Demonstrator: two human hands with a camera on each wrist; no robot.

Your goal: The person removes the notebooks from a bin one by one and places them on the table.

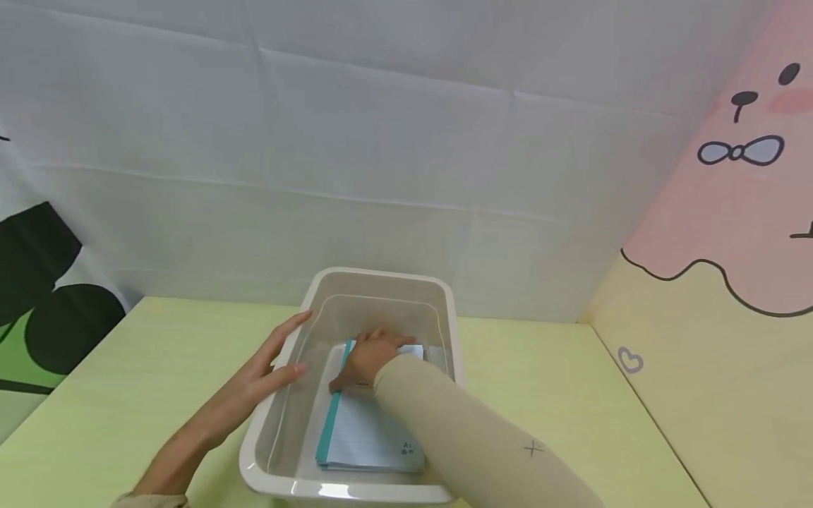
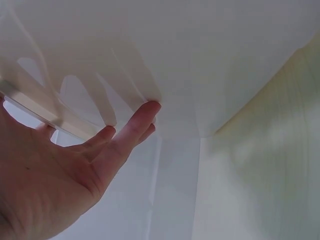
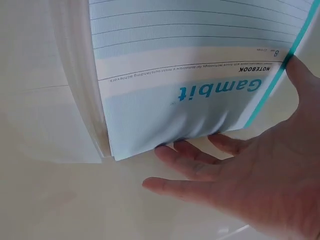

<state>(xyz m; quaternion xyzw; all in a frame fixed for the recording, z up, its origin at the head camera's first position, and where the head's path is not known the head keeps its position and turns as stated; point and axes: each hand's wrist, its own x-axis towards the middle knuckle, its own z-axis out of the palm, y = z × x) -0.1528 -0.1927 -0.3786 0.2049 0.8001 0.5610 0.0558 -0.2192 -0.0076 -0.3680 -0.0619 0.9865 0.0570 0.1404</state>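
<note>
A white plastic tub [image 1: 346, 488] stands on the table, with a pale blue notebook [image 1: 368, 434] with a teal spine lying inside. The print on its cover reads "Gambit" in the right wrist view. My right hand [image 1: 371, 358] reaches into the tub and grips the notebook at its far end, thumb at the spine and fingertips along the end edge. Page edges [image 3: 80, 75] show beside the cover; how many notebooks lie there I cannot tell. My left hand [image 1: 263, 377] rests at the tub's left rim, fingers nearly straight, several fingertips [image 2: 150, 107] touching its wall.
The tub stands on a pale yellow-green tabletop [image 1: 527, 395]. Behind it hangs a creased white sheet [image 1: 381, 155]. A pink and cream panel with cartoon drawings [image 1: 711, 212] rises on the right. Dark and green shapes [image 1: 57, 303] show on the left.
</note>
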